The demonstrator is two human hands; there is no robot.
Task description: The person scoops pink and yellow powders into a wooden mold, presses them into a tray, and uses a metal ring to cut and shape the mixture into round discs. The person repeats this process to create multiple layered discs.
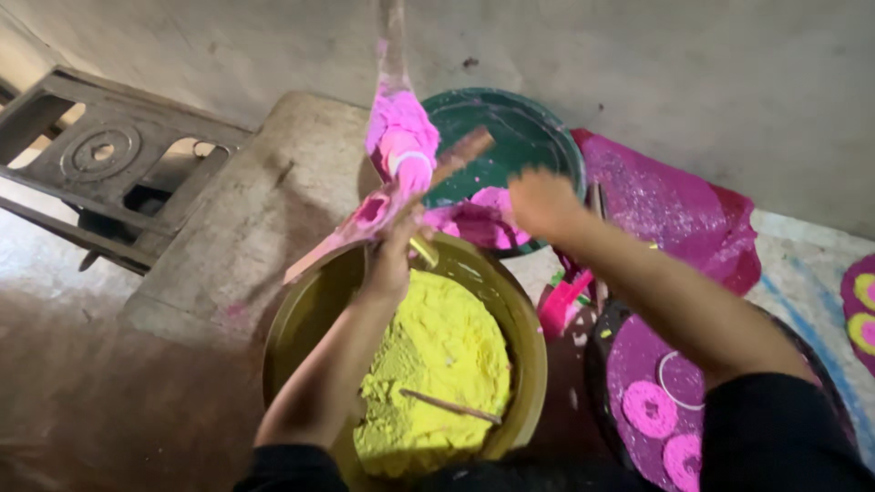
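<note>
Single head view, close, looking down.

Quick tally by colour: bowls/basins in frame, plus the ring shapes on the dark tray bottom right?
Yellow-powder basin: 1
Green basin with pink powder: 1
Pink rings on the dark tray: 2 (one at, one at, cut by the frame edge)
White ring outline on that tray: 1
Total: 5
More discs at the right edge are cropped, so not counted.

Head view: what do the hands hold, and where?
The left hand grips a pink-smeared wooden stick mid-length. The right hand is blurred; no hold can be told.
</note>
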